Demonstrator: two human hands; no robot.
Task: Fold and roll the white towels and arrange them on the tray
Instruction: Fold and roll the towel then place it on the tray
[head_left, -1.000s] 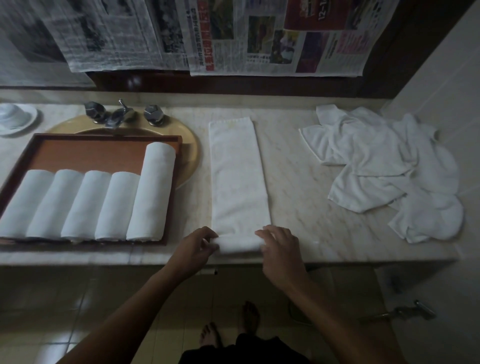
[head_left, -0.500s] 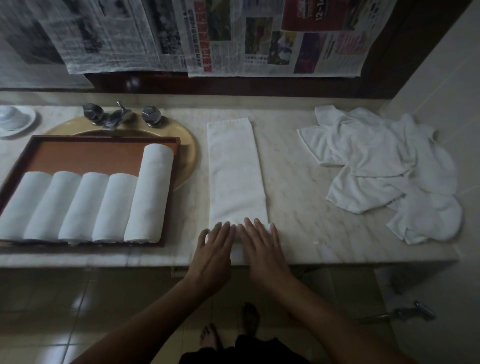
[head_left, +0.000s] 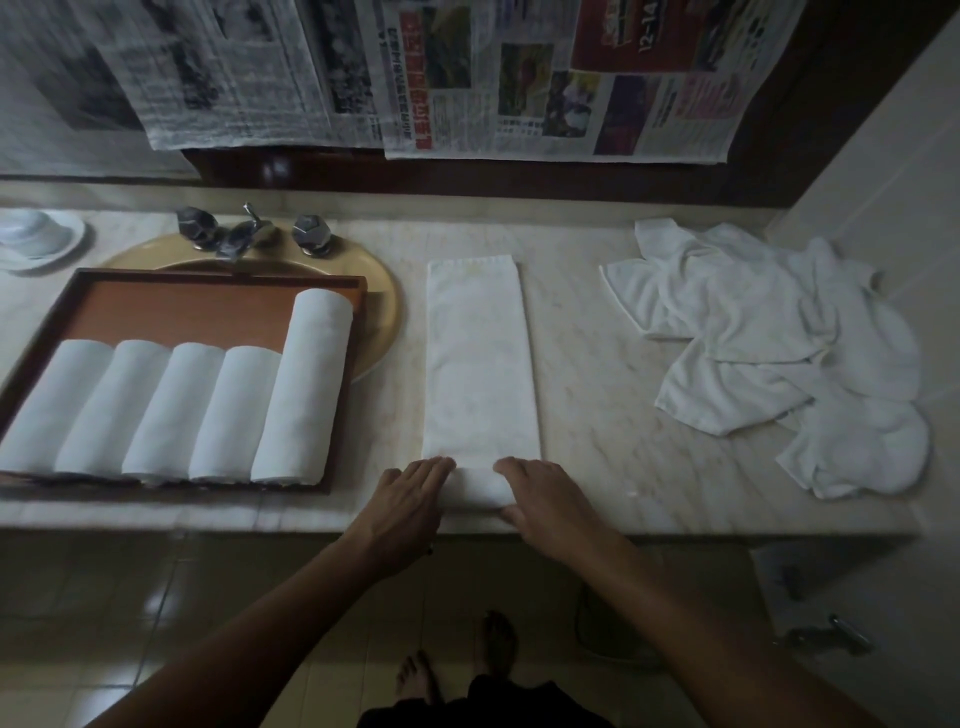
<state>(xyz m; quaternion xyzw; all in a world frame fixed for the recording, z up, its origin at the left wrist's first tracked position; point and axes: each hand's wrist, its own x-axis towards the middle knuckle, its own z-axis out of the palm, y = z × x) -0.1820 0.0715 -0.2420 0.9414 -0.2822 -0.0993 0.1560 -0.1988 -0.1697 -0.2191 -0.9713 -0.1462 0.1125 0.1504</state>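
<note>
Folded towel (head_left: 480, 364) lies flat on the counter (head_left: 597, 415) as a long narrow strip running straight away from both hands. Its near end is a small roll (head_left: 480, 491) at the counter's front edge, between the two hands.

Left hand (head_left: 410, 499): on the left end of the roll, fingers fairly straight and laid over the top of it, pressing down. Thumb not visible.

Right hand (head_left: 550, 499): on the right end of the roll, fingers curved over the top and thumb tucked against the near side, so it grips the roll between them.

The hands are apart, with the middle of the roll bare between them. The rest of the strip is flat beyond the fingertips, touched by nothing.

Tray (head_left: 208, 306): left of the left hand, near it, not touching. It holds five rolled towels (head_left: 171, 410) side by side; the one nearest the hand is longer than the other four and reaches further back.

Loose towels (head_left: 769, 353): a crumpled white pile well to the right of the right hand and further back.

Beyond the tray are a sink (head_left: 382, 306) and tap (head_left: 244, 236). Newspaper sheets (head_left: 519, 78) hang on the wall past the far end of the strip. Bare feet (head_left: 498, 644) show on the floor below the hands.
</note>
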